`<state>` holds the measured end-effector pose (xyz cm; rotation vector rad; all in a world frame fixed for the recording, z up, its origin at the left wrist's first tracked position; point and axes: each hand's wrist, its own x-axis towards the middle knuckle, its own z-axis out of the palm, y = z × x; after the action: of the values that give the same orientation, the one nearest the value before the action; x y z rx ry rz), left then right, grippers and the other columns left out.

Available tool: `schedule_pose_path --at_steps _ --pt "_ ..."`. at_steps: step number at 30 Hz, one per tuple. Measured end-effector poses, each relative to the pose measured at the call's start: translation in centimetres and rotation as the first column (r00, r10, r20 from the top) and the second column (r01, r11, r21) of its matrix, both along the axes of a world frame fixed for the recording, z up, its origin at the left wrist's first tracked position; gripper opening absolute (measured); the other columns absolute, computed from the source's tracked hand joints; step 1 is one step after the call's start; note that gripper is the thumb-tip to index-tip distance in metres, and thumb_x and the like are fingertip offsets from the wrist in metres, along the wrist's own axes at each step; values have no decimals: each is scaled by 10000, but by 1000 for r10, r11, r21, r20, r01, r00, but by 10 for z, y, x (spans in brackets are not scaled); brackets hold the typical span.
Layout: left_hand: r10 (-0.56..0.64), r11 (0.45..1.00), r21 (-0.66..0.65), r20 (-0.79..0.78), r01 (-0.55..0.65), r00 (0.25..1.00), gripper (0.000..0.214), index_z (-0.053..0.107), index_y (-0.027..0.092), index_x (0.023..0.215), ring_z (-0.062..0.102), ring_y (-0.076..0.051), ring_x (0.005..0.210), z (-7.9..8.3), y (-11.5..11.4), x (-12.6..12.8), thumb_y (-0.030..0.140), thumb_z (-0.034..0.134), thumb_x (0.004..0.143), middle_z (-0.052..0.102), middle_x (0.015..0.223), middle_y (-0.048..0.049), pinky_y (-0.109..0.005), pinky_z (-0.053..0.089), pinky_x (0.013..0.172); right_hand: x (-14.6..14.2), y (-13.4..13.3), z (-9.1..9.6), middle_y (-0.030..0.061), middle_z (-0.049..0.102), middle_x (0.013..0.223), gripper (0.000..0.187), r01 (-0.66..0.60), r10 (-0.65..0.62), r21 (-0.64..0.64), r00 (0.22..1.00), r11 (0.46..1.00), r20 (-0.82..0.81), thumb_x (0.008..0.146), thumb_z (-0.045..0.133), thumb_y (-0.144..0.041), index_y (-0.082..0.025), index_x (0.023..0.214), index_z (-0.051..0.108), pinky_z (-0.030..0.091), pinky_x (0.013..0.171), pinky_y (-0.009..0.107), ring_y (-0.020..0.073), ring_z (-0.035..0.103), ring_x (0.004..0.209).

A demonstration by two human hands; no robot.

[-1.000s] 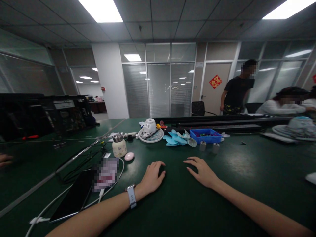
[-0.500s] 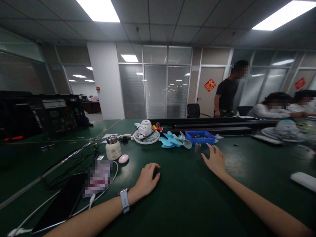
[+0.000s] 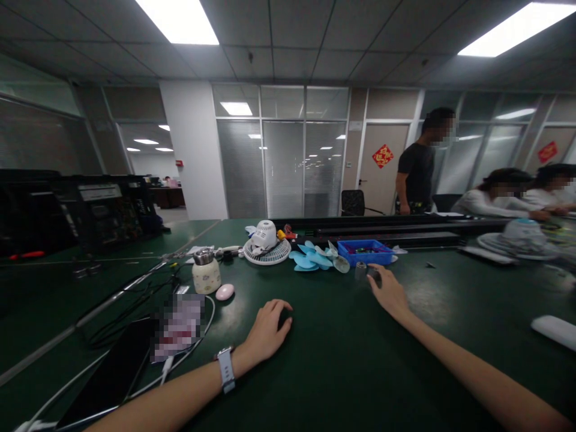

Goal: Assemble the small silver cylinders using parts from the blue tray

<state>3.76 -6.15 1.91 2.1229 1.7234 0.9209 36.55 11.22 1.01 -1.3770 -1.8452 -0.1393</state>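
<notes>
My left hand (image 3: 269, 329) rests on the green table, fingers loosely bent and thumb apart, with nothing in it. Farther out on the right, my right hand (image 3: 387, 291) has its thumb and fingertips closed around a small grey metal piece (image 3: 373, 272), which they partly cover. Just left of those fingertips a small metal cylinder (image 3: 360, 270) stands upright. Behind it is a blue tray (image 3: 365, 258) holding small parts that I cannot make out. Light blue fan blades (image 3: 310, 258) lie left of the cylinder, beside a white fan housing with its grille (image 3: 266, 245).
To the left are a cream flask (image 3: 207, 275), a pink rounded object (image 3: 225, 292), a black tablet (image 3: 108, 372) and white cables. Long black bars (image 3: 387, 231) cross the back. A white object (image 3: 553, 332) lies at right. One person (image 3: 416, 168) stands beyond; others sit at far right.
My right hand has lowered slightly and moved left, and its spread fingers have closed on the small metal piece beside the cylinder. The left hand has stayed in place.
</notes>
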Motion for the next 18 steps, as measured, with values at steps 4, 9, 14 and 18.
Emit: schedule_pose_path --at_steps 4,9,14,18 --pt "-16 1000 9 -2 16 1000 255 571 227 1111 548 -242 1106 1 -1 0 341 494 896 591 1188 -82 -426 438 966 -53 -58 12 73 603 1131 371 -451 445 -91 892 888 -83 917 478 -346 -251 1275 497 540 833 379 210 627 921" --pt "-58 990 129 25 54 998 327 526 228 1214 517 -234 1182 0 -2 4 363 471 921 572 1265 -86 -427 405 1031 -103 -110 13 49 584 1169 346 -691 695 -184 717 699 -52 909 513 -247 -275 1255 509 515 904 368 193 602 1017" --pt "-87 991 114 200 66 976 361 535 230 1244 562 -217 1157 7 3 26 401 443 939 610 1256 -78 -400 439 1014 -110 -114 3 58 568 1196 582 -692 700 -195 713 695 -36 892 527 -195 -306 1426 325 529 881 392 195 615 984" --pt "-156 986 111 301 128 941 298 627 224 1121 641 -197 1004 17 15 45 382 461 931 697 1102 -48 -340 495 910 -108 -112 0 62 555 1237 727 -676 682 -188 730 712 -46 873 538 -165 -321 1488 183 522 912 415 197 614 993"
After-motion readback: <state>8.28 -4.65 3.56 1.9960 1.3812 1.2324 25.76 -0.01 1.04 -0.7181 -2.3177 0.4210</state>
